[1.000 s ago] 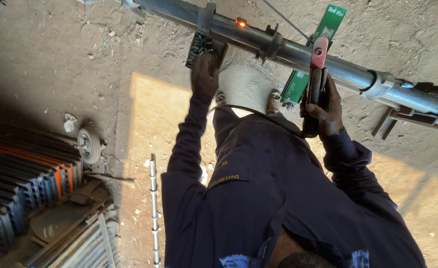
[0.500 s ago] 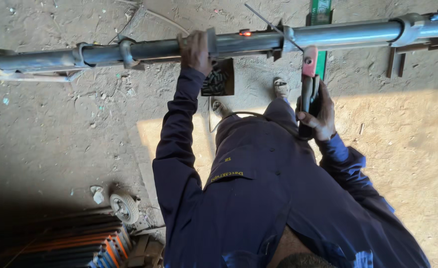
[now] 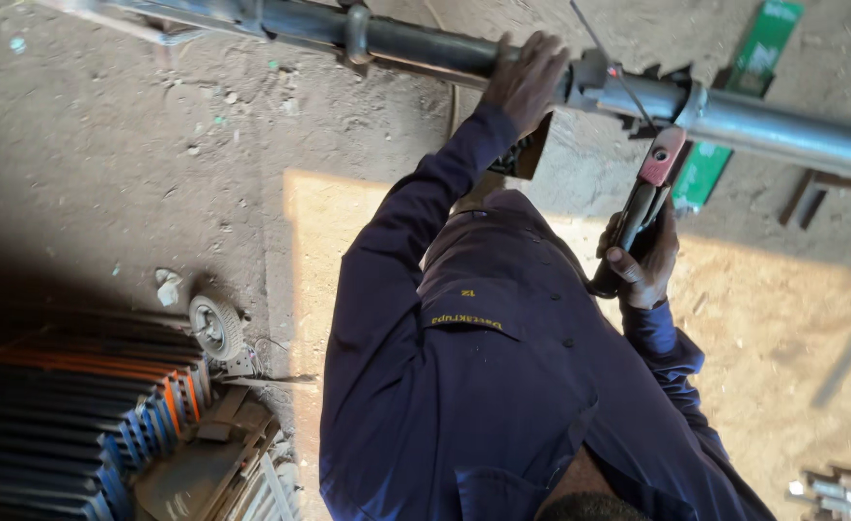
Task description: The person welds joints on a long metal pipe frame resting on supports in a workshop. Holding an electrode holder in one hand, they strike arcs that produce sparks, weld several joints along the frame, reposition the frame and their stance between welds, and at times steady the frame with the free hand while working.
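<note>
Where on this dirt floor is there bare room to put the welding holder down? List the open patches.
Open: the sunlit ground right of the right hand, between the green strip and the metal pieces; also the shaded dirt below the pipe, left of the left hand. Crowded: bottom left, around the small wheel and stacked slats.

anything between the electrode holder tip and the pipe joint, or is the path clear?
Nothing visible blocks it. The right hand holds the red-headed electrode holder just below the steel pipe, and its thin rod already crosses the glowing spot at the clamp. The left hand grips the pipe beside it, clear of the rod.
</note>
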Tool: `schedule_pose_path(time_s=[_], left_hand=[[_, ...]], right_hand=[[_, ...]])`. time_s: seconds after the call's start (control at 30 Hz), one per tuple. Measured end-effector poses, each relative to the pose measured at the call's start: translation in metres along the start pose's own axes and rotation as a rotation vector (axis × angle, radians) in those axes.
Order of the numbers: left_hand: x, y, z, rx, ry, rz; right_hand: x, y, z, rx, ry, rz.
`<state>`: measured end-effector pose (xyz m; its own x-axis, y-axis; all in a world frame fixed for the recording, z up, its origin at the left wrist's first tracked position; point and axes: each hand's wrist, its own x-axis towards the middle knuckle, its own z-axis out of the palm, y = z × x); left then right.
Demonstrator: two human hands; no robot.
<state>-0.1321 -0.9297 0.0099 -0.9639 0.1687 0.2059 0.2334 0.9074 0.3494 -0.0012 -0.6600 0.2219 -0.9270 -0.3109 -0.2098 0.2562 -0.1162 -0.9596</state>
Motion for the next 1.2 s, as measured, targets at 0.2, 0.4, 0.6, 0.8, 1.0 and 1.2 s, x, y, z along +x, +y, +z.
schedule_pose_path(time_s=[0.2,0.4,0.6,0.8,1.0,1.2], left_hand=[[-0.073,-0.113,-0.023,0.45,0.131,-0.241],[-0.11,-0.205,-0.097,0.5,0.068,-0.191],[-0.078,-0.24,-0.159,0.261,-0.303,0.056],[-0.059,-0.273,-0.165,0.1,-0.393,0.185],[-0.052,-0.288,-0.161,0.008,-0.464,0.232],[-0.051,-0.269,-0.166,0.178,-0.516,0.158]], right_hand=[[0.034,0.02,-0.012,-0.094,-0.139,0.017],[0.032,0.058,0.001,-0.194,-0.124,-0.035],[0.008,0.096,0.057,-0.374,0.029,-0.113],[-0.024,0.134,0.148,-0.284,0.224,0.009],[-0.073,0.156,0.217,-0.476,0.27,-0.086],[-0.092,0.165,0.255,-0.512,0.308,0.015]])
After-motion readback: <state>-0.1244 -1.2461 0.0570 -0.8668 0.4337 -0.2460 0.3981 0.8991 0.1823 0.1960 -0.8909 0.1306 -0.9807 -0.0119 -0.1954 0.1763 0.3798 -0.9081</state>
